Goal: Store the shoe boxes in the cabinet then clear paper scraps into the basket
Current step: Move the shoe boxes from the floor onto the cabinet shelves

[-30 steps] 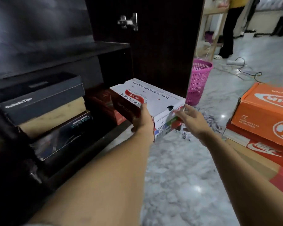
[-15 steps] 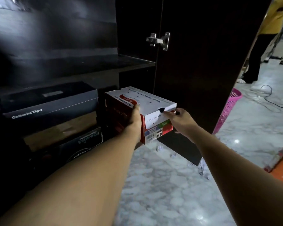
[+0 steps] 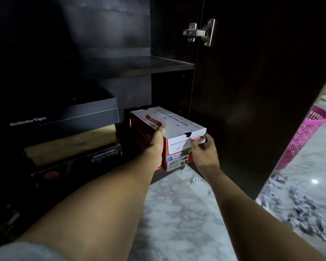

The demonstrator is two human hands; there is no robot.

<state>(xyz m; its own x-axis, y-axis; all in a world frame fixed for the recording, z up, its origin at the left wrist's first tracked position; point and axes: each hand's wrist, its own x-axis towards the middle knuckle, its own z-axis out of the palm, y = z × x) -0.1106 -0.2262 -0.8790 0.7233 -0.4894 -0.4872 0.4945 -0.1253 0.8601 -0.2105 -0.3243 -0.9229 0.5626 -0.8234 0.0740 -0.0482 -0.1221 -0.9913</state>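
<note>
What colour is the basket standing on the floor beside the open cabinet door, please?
Pink; the basket shows in the head view.

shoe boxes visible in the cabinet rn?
4, maybe more hidden in the dark. White box held by both hands on the bottom shelf, right. Stack at left: navy box on top, tan box under it, black box lowest.

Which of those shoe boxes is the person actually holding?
The white-and-red Skechers box, gripped by the left hand and right hand; the three stacked boxes beside it sit untouched.
</note>
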